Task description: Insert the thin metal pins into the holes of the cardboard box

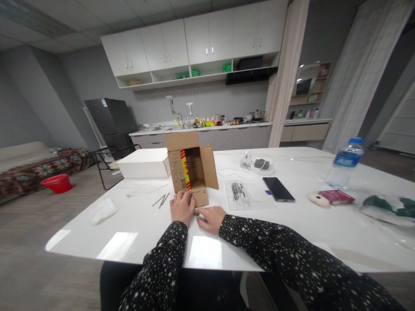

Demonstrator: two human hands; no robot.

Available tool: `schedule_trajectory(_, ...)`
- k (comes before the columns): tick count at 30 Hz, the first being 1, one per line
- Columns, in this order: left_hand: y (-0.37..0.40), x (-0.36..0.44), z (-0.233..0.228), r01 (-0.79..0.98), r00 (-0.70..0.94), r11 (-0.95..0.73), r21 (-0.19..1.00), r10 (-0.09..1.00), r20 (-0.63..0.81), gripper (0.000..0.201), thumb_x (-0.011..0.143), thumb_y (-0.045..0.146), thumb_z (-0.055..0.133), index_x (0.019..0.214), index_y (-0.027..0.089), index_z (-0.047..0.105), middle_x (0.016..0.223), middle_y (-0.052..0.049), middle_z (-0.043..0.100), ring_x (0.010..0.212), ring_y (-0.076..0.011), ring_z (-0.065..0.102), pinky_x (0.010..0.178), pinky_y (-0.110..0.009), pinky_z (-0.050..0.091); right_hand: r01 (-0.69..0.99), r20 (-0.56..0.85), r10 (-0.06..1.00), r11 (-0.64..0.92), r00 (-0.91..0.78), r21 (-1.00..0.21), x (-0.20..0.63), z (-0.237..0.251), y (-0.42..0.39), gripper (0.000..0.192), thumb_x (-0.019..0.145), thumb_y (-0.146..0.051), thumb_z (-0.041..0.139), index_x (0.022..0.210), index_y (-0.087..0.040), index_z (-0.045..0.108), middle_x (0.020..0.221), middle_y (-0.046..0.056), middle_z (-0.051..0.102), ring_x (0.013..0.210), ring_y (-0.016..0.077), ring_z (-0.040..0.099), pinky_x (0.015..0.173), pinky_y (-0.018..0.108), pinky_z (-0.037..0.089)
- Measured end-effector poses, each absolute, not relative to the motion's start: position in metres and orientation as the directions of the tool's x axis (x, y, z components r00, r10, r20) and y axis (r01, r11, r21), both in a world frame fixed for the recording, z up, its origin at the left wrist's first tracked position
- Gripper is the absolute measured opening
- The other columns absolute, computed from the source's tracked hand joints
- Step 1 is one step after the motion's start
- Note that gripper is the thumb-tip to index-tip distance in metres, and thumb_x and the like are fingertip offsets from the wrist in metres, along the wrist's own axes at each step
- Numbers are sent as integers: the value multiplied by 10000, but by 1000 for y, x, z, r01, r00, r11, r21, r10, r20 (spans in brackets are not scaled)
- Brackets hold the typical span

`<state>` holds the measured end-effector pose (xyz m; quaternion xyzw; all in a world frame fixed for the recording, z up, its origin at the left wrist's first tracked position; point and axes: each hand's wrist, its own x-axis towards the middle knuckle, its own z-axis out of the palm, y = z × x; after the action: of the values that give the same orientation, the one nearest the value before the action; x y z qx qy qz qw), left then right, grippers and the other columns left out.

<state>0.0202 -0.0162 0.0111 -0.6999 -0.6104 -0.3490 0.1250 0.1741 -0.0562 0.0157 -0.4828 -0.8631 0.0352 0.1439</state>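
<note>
Head view: cardboard box (pixel 191 168) stands open on white counter (pixel 292 224), flaps up, opening toward person. Left hand (pixel 182 208) curled against box's front bottom edge, touching it. Right hand (pixel 211 218) flat on counter just beside left hand, fingers loosely bent, gripping nothing visible. Thin metal rods (pixel 161 200) lie left of box. Phone (pixel 278 189), clear tray (pixel 239 194) to right.
</note>
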Motion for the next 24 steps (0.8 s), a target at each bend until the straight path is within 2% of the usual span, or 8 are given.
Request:
schedule_trajectory(13, -23, 21, 20, 918, -48, -183, 351, 828, 558, 242, 830, 266, 457, 1007, 227, 616, 1006, -69, 590, 1005, -230, 539, 852, -378, 372, 822, 220, 850, 522, -479, -227, 176, 17, -58, 301, 859, -415, 432, 1077, -275, 585, 883, 15, 699, 793, 188, 631, 664, 282, 369)
schedule_trajectory(18, -23, 17, 19, 908, -104, -141, 394, 837, 538, 190, 802, 240, 454, 911, 216, 608, 932, -59, 598, 949, -227, 552, 831, -376, 384, 820, 228, 845, 529, -484, -218, 176, 17, -58, 301, 866, -410, 431, 1084, -270, 584, 862, 14, 693, 788, 192, 627, 669, 284, 378)
schedule_trajectory(24, -26, 12, 19, 893, -84, -143, 426, 879, 470, 146, 770, 234, 458, 825, 212, 591, 854, -41, 604, 865, -212, 567, 768, -347, 407, 824, 222, 853, 516, -472, -232, 176, 20, -60, 293, 867, -414, 444, 1082, -270, 583, 891, 10, 692, 802, 175, 627, 682, 277, 379)
